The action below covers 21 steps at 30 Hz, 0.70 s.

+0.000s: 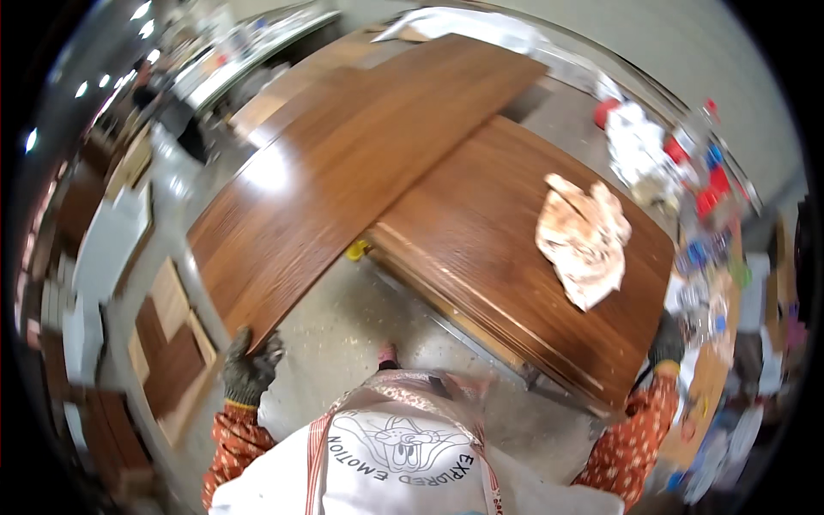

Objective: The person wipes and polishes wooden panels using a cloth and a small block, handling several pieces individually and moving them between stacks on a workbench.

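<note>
A long, glossy brown wooden panel lies slantwise, its far part over a stack of similar brown panels. Its near left end juts out over the floor. My left hand, in a dark grey knit glove, grips that near corner, fingers closed around the edge. At the right end of the stack is my right hand, gloved the same way, against the near right corner; its fingers are mostly hidden. A crumpled, brown-stained pale cloth rests on the top panel of the stack.
Plastic bottles and crumpled white wrapping crowd a ledge along the right wall. More boards lie on the floor at left. Another person stands at the far left near a long white-topped table.
</note>
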Each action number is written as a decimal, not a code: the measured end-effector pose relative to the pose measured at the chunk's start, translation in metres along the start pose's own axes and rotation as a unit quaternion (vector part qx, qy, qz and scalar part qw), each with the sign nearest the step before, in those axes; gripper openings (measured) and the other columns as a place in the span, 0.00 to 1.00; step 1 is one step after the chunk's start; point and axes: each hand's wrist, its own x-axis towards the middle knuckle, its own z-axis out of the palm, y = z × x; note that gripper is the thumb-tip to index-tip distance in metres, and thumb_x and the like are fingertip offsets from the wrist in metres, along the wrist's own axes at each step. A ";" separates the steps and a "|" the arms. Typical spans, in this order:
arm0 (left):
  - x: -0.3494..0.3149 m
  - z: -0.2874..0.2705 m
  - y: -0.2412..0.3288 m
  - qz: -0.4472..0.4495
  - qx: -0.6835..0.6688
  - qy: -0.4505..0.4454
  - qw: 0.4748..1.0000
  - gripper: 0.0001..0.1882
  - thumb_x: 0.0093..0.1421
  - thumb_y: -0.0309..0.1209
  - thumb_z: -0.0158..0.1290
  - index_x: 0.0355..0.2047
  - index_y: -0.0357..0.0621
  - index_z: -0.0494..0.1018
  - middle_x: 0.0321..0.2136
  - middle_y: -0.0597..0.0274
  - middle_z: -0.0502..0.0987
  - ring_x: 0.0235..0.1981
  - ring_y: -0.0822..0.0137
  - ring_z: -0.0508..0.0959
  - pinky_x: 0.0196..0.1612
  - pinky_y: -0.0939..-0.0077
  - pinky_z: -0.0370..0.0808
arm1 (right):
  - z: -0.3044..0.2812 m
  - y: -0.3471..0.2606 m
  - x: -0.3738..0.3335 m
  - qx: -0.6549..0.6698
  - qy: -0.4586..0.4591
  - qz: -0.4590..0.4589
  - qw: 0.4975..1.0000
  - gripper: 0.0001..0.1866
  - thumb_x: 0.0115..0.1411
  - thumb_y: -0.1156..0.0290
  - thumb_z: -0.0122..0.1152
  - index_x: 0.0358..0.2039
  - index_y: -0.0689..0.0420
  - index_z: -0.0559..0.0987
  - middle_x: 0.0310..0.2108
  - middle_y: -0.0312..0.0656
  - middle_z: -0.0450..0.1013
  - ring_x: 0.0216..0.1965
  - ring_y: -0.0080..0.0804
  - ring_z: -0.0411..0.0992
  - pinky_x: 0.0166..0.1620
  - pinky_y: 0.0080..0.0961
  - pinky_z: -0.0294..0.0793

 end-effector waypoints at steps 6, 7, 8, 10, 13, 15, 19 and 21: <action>-0.040 0.033 -0.016 -0.025 0.055 -0.004 0.998 0.20 0.61 0.40 0.52 0.40 0.31 0.73 0.34 0.45 0.79 0.31 0.57 0.81 0.33 0.69 0.79 | -0.042 -0.037 -0.024 -0.039 0.108 0.029 0.993 0.25 0.60 0.63 0.55 0.55 0.62 0.67 0.54 0.54 0.67 0.56 0.49 0.65 0.57 0.35 0.65; -0.041 0.036 -0.014 -0.057 0.105 0.005 0.993 0.20 0.61 0.41 0.52 0.39 0.31 0.73 0.33 0.46 0.79 0.30 0.57 0.80 0.32 0.69 0.78 | -0.056 -0.049 -0.033 -0.029 0.149 0.035 0.988 0.29 0.57 0.65 0.58 0.56 0.64 0.65 0.53 0.54 0.67 0.55 0.47 0.66 0.57 0.34 0.64; -0.044 0.040 -0.012 -0.090 0.154 0.012 0.984 0.21 0.61 0.41 0.51 0.39 0.31 0.74 0.32 0.46 0.79 0.28 0.56 0.80 0.32 0.69 0.76 | -0.068 -0.061 -0.041 -0.019 0.190 0.042 0.981 0.33 0.53 0.67 0.62 0.58 0.65 0.63 0.53 0.54 0.67 0.55 0.46 0.67 0.58 0.33 0.63; -0.049 0.060 -0.006 -0.106 0.188 -0.062 0.975 0.18 0.62 0.42 0.50 0.33 0.36 0.77 0.26 0.54 0.80 0.22 0.70 0.77 0.20 0.85 0.67 | -0.080 -0.085 -0.049 0.004 0.229 -0.005 0.973 0.33 0.53 0.67 0.62 0.57 0.65 0.63 0.53 0.53 0.68 0.54 0.45 0.67 0.58 0.33 0.63; -0.049 0.045 -0.003 -0.128 0.187 -0.104 0.969 0.15 0.61 0.37 0.52 0.32 0.34 0.76 0.26 0.55 0.79 0.25 0.71 0.78 0.23 0.83 0.75 | -0.095 -0.133 -0.056 0.094 0.336 -0.110 0.931 0.32 0.53 0.68 0.64 0.57 0.64 0.64 0.53 0.51 0.68 0.54 0.44 0.67 0.58 0.32 0.63; -0.042 0.035 -0.007 -0.172 0.187 -0.115 0.960 0.14 0.61 0.37 0.53 0.34 0.36 0.77 0.28 0.58 0.79 0.25 0.73 0.78 0.25 0.82 0.74 | -0.100 -0.184 -0.073 0.180 0.315 -0.129 0.923 0.33 0.52 0.69 0.66 0.56 0.63 0.65 0.53 0.48 0.67 0.55 0.41 0.65 0.59 0.32 0.62; -0.025 0.004 -0.016 -0.018 0.411 -0.226 0.883 0.14 0.60 0.34 0.54 0.42 0.37 0.75 0.32 0.57 0.80 0.33 0.70 0.78 0.39 0.74 0.75 | -0.070 -0.349 -0.113 0.460 0.234 -0.258 0.817 0.40 0.48 0.68 0.72 0.59 0.61 0.63 0.55 0.42 0.64 0.55 0.35 0.64 0.59 0.32 0.63; -0.009 -0.040 -0.027 0.203 0.462 -0.341 0.793 0.16 0.59 0.33 0.55 0.45 0.37 0.75 0.39 0.53 0.78 0.39 0.66 0.78 0.43 0.72 0.74 | -0.055 -0.406 -0.129 0.546 0.117 -0.307 0.771 0.43 0.46 0.69 0.73 0.60 0.61 0.61 0.58 0.44 0.61 0.57 0.33 0.62 0.60 0.31 0.61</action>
